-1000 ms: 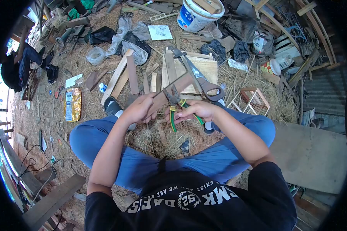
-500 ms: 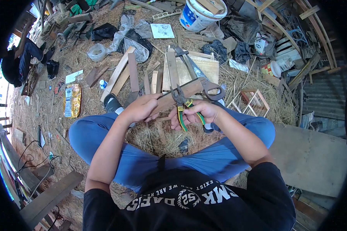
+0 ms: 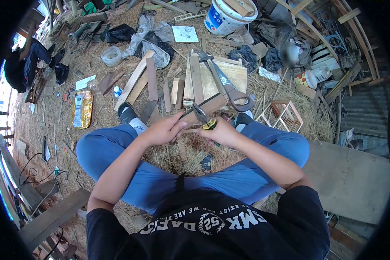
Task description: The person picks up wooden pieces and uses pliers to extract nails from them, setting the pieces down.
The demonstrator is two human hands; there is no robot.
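My left hand (image 3: 168,129) is closed on the near end of a brown wooden piece (image 3: 212,104), which slants up to the right. Wrapped round the green and yellow handles of the pliers (image 3: 209,124) is my right hand (image 3: 222,132). The jaws of the pliers lie against the near edge of the wooden piece, and whether they grip anything is too small to tell. Just beyond, a hand saw (image 3: 229,88) rests on a pale wooden panel (image 3: 219,78), its handle to the right of the wooden piece.
Wood strips (image 3: 151,80) lie beyond my left foot. A small wooden frame (image 3: 286,116) stands right of my right foot. A white bucket (image 3: 223,21) and black plastic bags (image 3: 242,57) are farther off. Another person (image 3: 28,63) sits at the far left. A board (image 3: 346,180) lies at the right.
The plier handles have been squeezed together, and my right hand now wraps round them. The view has shifted slightly, while my left hand keeps hold of the wooden piece.
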